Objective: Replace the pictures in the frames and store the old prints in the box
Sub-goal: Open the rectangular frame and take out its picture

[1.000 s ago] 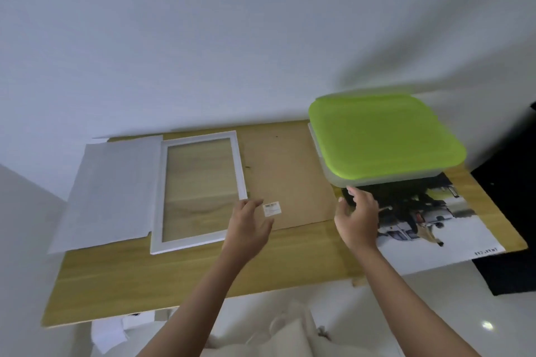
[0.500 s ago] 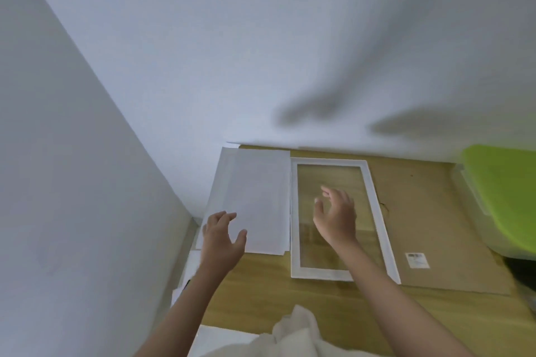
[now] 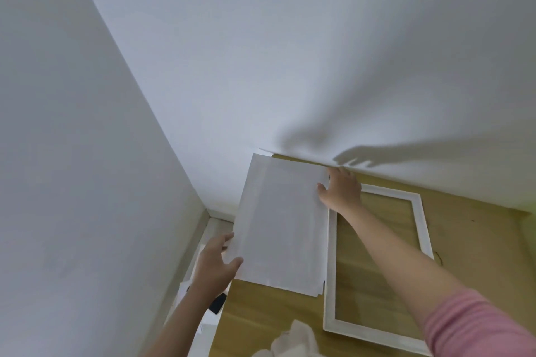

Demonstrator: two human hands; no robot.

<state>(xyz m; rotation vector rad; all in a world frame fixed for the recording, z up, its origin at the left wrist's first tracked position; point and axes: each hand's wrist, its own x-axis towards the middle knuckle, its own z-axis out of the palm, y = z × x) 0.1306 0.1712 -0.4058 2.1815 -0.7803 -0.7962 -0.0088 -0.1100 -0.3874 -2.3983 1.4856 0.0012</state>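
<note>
A stack of white paper sheets (image 3: 281, 226) lies face down at the left end of the wooden table (image 3: 261, 319), partly over its edge. My left hand (image 3: 216, 265) grips the stack's near left corner, thumb on top. My right hand (image 3: 340, 190) holds the stack's far right corner. Right of the stack lies an empty white picture frame (image 3: 329, 278) with clear glass, flat on the table; my right forearm crosses over it. The box is out of view.
A brown backing board (image 3: 470, 240) lies right of the frame. Two white walls meet in a corner just behind and left of the table. White papers and a dark object (image 3: 218, 303) lie on the floor below the table's left edge. White cloth (image 3: 293, 340) sits at the bottom.
The view swung left, away from the green-lidded box. Both hands moved from open above the table onto the white sheets, and each now grips a corner of the stack.
</note>
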